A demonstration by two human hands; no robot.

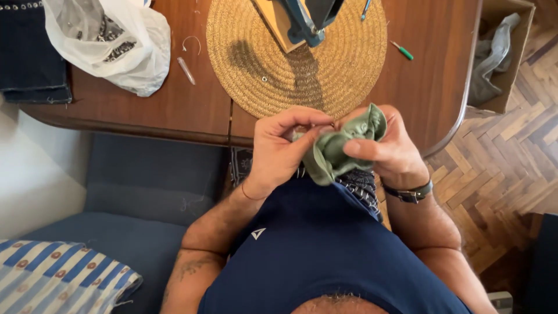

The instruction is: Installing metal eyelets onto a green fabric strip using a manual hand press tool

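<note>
Left hand (279, 148) fingertips pinch the upper edge of a green cloth (340, 148), thumb and index curled tight, wrist bent inward. Right hand (386, 145) fingers wrap the cloth's bunched right side, thumb laid flat across the front, holding it firm. Cloth is soft, matte sage green, crumpled into folds, held between both hands above the lap, just at the table (174, 99) edge. Right wrist wears a dark strap watch (410, 193); left wrist a thin cord. Forearms bare, elbows tucked in over a navy shirt.

Table is reddish polished wood with a rounded edge. On it: round woven straw mat (343, 64), coarse spiral weave, a blue metal tool (305, 23) on it; a crinkled white plastic bag (116, 40); a green-handled tool (402, 51). Striped cushion (58, 276) lower left; parquet floor right.
</note>
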